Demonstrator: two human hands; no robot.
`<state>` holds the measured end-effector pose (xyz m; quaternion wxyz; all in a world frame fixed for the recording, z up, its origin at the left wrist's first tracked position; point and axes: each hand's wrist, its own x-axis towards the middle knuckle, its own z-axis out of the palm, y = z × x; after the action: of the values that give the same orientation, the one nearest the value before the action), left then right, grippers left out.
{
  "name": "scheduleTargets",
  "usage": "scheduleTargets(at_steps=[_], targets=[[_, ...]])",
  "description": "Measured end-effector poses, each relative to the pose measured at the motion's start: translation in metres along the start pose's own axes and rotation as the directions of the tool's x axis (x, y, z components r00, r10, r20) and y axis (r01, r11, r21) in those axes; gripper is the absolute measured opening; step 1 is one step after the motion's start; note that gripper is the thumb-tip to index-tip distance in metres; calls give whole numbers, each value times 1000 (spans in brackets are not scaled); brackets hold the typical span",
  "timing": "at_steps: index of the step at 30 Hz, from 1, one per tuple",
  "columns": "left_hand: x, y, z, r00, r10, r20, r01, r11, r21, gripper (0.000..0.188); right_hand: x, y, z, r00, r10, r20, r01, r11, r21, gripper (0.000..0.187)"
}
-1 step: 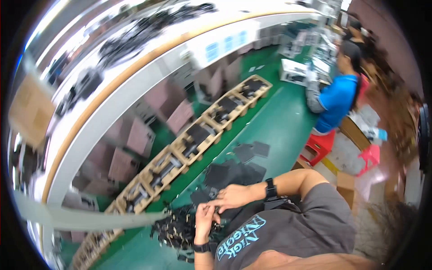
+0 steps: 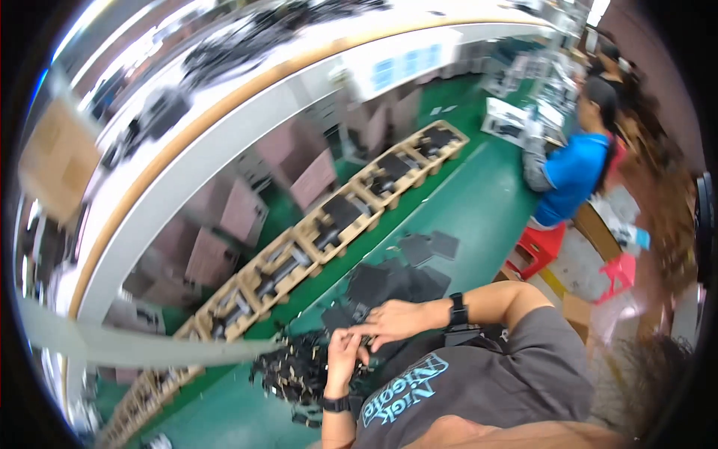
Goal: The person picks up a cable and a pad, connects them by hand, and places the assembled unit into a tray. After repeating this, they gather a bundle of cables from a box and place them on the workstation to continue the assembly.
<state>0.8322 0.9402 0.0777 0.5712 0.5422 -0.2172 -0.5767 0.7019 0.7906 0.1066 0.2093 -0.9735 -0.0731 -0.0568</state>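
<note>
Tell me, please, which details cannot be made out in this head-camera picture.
- Head view: whether anything is pinched between the bare left hand and the bare right hand; the fingers hide it.
- Head view: single pieces in the tangled heap of small black-and-tan parts; too small and overlapping.
- Head view: what the dark, cord-like tangle at the top is; blurred.
</note>
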Motion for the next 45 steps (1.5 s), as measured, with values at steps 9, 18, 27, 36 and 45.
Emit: scheduleTargets(at_steps=[9, 18, 27, 36, 45], targets=[[6, -19, -28, 915, 214, -342, -224, 975, 9, 19, 67, 65, -23, 920, 352, -173, -358, 934, -6, 27], [5, -49, -37, 947, 121, -297, -146, 987, -65, 16, 137, 184, -37, 451, 754, 476, -749, 30, 662, 33], [3, -60, -59, 940, 121, -318, -148, 987, -64, 13, 156, 186, -43, 468, 576, 670, -652, -286, 702, 37], [10, -59, -70, 951, 100, -292, -132, 987, -91, 11, 167, 242, 62, 313, 944, -103, -808, 321, 494, 34], [1, -62, -79, 937, 88, -338, -127, 987, -95, 10, 187, 183, 92, 469, 746, -472, -871, 478, -109, 23]])
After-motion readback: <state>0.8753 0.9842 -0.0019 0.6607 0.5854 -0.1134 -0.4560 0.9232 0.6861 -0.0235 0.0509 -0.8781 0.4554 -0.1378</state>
